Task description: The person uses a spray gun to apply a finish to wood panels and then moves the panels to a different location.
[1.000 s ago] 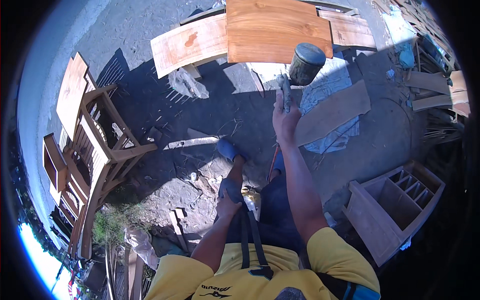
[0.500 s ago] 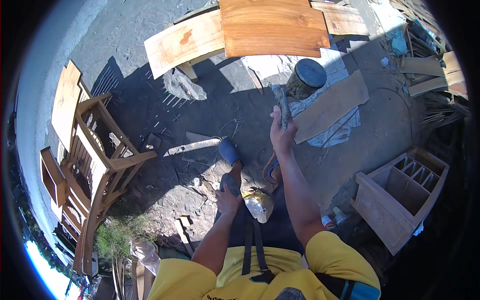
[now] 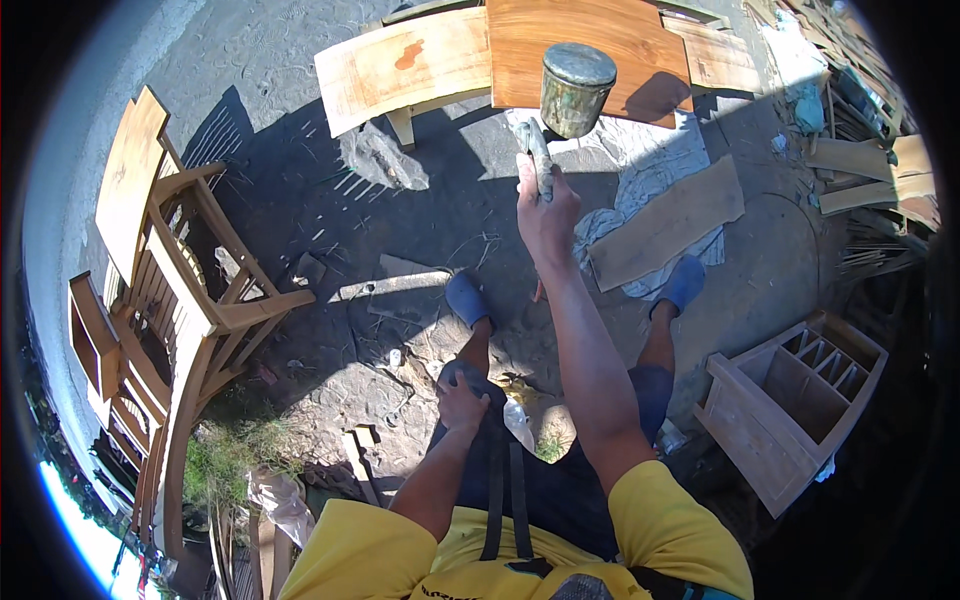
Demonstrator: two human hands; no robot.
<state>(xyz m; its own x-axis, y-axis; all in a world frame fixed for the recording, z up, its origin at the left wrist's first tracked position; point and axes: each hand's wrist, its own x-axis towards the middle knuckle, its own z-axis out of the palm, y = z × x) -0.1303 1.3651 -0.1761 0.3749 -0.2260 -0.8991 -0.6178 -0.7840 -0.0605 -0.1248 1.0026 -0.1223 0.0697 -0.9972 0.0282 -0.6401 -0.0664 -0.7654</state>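
Over shaded ground, near a glossy brown board (image 3: pixel 590 30), right hand (image 3: pixel 550 215) held a spray gun (image 3: pixel 543 172) by its grey handle, fingers wrapped round it, thumb along the side; the gun's lidded, stained canister (image 3: pixel 577 95) overlapped the board's near edge in view. Left hand (image 3: pixel 462 405) rested on the left knee (image 3: pixel 464 374), finger spread hard to tell. Wooden cabinet (image 3: pixel 755 425) lay to the right, slatted wooden seat (image 3: pixel 262 311) to the left

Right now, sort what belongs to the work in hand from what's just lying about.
In use:
- spray gun, in the right hand
- pot, apparently its cup
- brown panel, likely, behind the pot in view

Apparently lying about:
- loose board, on cloth
- plastic bag
- scrap wood
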